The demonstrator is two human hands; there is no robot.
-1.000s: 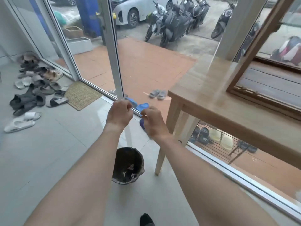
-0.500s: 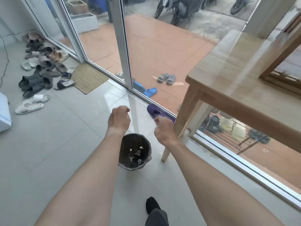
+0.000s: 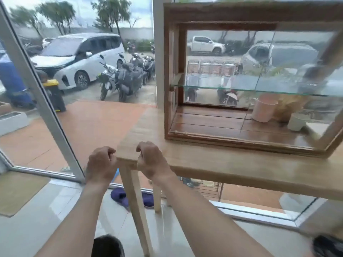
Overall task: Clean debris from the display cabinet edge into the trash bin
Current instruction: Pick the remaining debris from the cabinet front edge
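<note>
The person's left hand (image 3: 101, 165) and right hand (image 3: 150, 160) are raised side by side at the near left corner of a light wooden table (image 3: 232, 164), forearms reaching up from the bottom of the view. Both hands are loosely fisted, fingers curled in toward the palms; the left hand sits just off the table's corner, and the right hand overlaps the table's front edge, though whether it touches the wood cannot be told. Whether either fist holds anything inside cannot be told either. On the tabletop, to the right of the hands and set back from the front edge, stands the dark brown wooden display cabinet with glass panes (image 3: 245, 138), its lower front frame rail running along the table; a clear glass shelf (image 3: 250, 89) crosses its middle, and a pale pink cylindrical pot (image 3: 264, 111) and a small greyish bowl (image 3: 297, 122) sit on its wooden floor toward the right. The view is motion-blurred, so no debris on the cabinet edge can be made out. The trash bin is out of sight in this view. Below the table, a pair of purple slippers (image 3: 118, 196) lies on the grey tiled floor (image 3: 37, 229) beside the table's slim legs. Through the large window, a white van (image 3: 78, 54) and several parked motorbikes (image 3: 126, 75) stand outside beyond a red paved area.
</note>
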